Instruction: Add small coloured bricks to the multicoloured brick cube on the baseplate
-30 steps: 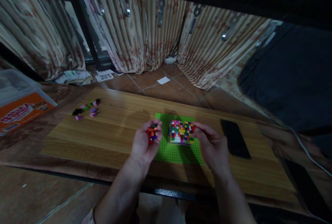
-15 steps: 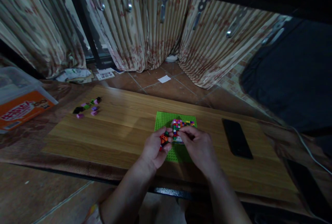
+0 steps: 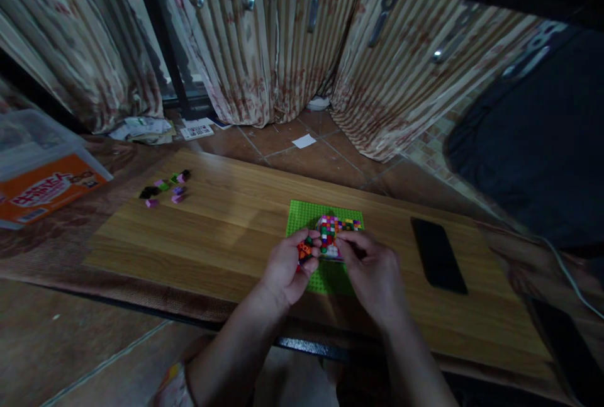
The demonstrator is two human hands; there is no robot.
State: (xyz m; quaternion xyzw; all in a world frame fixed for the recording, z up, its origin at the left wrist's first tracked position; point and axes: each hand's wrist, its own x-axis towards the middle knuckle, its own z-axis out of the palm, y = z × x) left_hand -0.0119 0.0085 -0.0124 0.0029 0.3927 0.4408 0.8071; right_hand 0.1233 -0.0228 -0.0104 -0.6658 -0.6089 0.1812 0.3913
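Note:
A green baseplate [image 3: 302, 218] lies on the wooden table [image 3: 226, 231] with a many-coloured block of small bricks [image 3: 336, 231] standing on it. My left hand [image 3: 285, 268] is curled at the plate's left edge, closed on a handful of small red, green and dark bricks [image 3: 304, 250]. My right hand [image 3: 372, 272] covers the near right part of the block, its fingers pinched together at the block's near left corner. What that pinch holds is hidden.
Several loose purple, green and black bricks [image 3: 165, 188] lie at the table's far left. A black phone [image 3: 438, 255] lies to the right of the plate. An orange and clear plastic box [image 3: 42, 174] stands at the far left. Curtains hang behind, with papers on the tiled floor.
My right hand has moved from the block's right side to its near left corner. My left hand has come in beside it with the bricks. The view shifted slightly.

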